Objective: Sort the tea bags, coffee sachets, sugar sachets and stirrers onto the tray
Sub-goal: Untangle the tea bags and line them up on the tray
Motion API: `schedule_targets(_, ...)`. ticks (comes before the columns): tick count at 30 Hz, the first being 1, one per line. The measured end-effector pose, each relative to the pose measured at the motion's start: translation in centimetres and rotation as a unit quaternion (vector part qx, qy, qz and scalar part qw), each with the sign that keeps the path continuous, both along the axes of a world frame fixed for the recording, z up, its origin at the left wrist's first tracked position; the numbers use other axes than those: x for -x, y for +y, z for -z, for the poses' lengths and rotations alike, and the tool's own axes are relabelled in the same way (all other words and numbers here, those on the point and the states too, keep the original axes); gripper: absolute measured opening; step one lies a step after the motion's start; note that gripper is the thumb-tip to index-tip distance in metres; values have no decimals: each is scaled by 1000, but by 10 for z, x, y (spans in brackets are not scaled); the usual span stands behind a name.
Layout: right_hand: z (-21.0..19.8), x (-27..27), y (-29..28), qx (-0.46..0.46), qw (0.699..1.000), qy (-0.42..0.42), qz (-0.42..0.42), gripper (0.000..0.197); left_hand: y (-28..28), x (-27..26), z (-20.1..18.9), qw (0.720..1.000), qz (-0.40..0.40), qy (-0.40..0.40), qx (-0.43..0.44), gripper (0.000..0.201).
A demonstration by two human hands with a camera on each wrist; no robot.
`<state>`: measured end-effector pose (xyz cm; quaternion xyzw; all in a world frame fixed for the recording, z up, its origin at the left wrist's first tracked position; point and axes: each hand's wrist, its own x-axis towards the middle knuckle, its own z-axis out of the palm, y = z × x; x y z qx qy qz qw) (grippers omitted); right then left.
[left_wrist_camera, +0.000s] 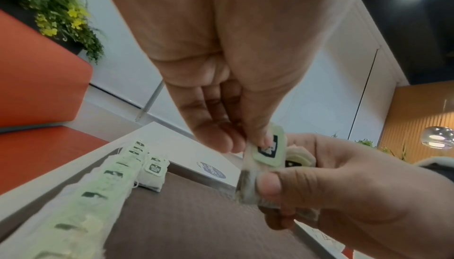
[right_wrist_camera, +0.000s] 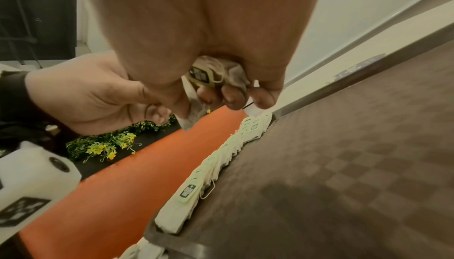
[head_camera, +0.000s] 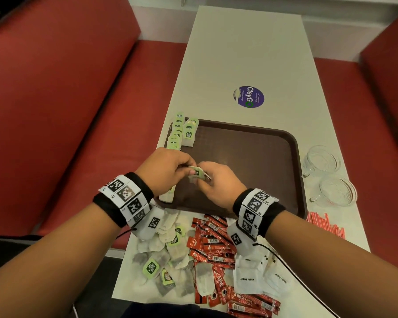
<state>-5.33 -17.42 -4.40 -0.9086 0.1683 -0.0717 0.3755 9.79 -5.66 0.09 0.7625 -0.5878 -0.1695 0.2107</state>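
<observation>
The tray (head_camera: 251, 143) is brown plastic with a fine matt checkered texture. Tea bags (head_camera: 189, 134) are soft fibrous paper with smooth green card tags. Coffee sachets (head_camera: 214, 239) are glossy red foil. The cups (head_camera: 322, 159) are clear glass.

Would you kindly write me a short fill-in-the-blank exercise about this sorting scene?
1. Both hands hold a small bunch of ___ bags above the brown tray.
2. The tea bags already sorted line the tray's ___ edge.
3. The red coffee sachets still lie on the ___, off the tray.
4. Two empty ___ cups stand right of the tray.

Missing words: tea; left; table; glass
</observation>
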Motion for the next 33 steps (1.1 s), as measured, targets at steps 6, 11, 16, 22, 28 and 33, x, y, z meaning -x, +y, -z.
schedule_targets(6,-4,3,-9,-113,989,52,85,23,-40,-46,7,993,-103,-24,-57,16)
schedule_targets(11,-1,2,-14,-105,988,80,76,16,-84,-81,27,973,-55,-80,-208,26)
schedule_targets(16,-1,6,-14,-92,991,75,69,24,-121,-101,40,963,-91,-108,-230,28)
schedule_targets(22,-2,10,-16,-76,992,77,59,18,-142,-108,51,949,-116,-133,-261,24)
schedule_targets(28,-6,10,-17,-87,992,76,60,12,-150,-93,57,944,-135,-161,-255,40)
schedule_targets(33,-9,11,-15,-88,991,81,60,13,-148,-77,56,941,-125,-166,-269,45)
